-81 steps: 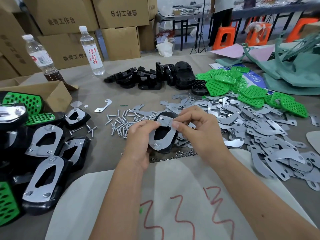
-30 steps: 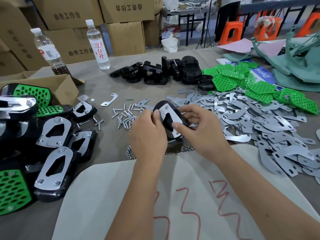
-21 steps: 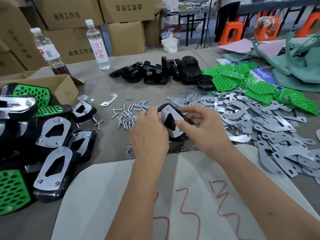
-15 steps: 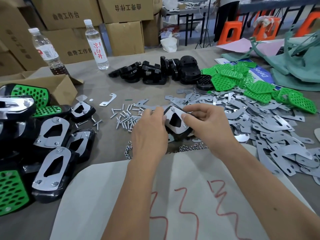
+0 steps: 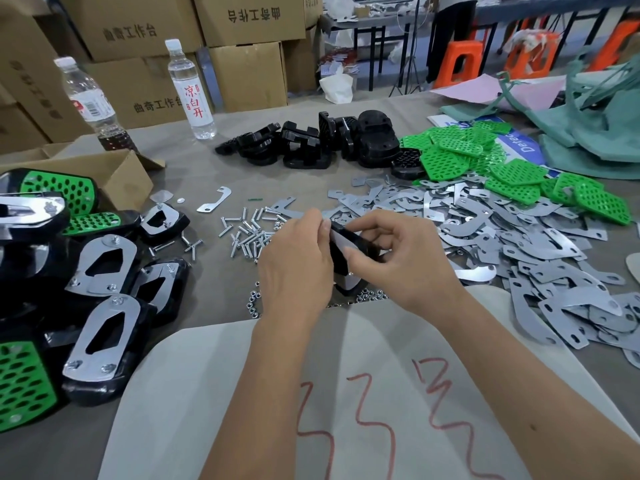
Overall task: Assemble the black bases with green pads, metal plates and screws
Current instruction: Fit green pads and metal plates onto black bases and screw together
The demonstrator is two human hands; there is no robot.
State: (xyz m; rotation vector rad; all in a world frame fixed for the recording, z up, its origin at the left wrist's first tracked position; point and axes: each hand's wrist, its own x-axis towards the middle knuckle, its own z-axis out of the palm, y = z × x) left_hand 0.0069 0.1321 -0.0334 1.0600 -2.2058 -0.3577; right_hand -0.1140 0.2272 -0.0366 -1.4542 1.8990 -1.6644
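Base [image 5: 341, 258] is in hand at table centre, held on edge just above the nuts [image 5: 367, 295], with a plate [image 5: 348, 280] already on its face.

Left to right:
- Done units [image 5: 100, 323] piled at far left, plates up, some showing green.
- Screws [image 5: 242, 233] loose just left of the hands.
- Left hand [image 5: 294, 268]: fingers curled, thumb and fingertips pinching the base's near-left edge.
- Right hand [image 5: 398, 261]: fingers curled round the base from the right, index pressing on the plate face. Can't tell if a screw or nut sits under the fingertips; hidden.
- Spare plates [image 5: 502, 244] heaped to the right, pads [image 5: 512, 174] behind them, bare bases [image 5: 311, 143] at centre back.

Handling, my read: base looks like rigid moulded plastic, light, not fragile, glossy so a bit slippery. Plate is thin stiff sheet with cut edges, and it will slide off the base until screwed down. Best hold is across the base's two long rims, with one finger clamping the plate so the holes stay lined up. Keep fingertips off the hole positions. Screws and nuts are tiny and roll; pick them one at a time.
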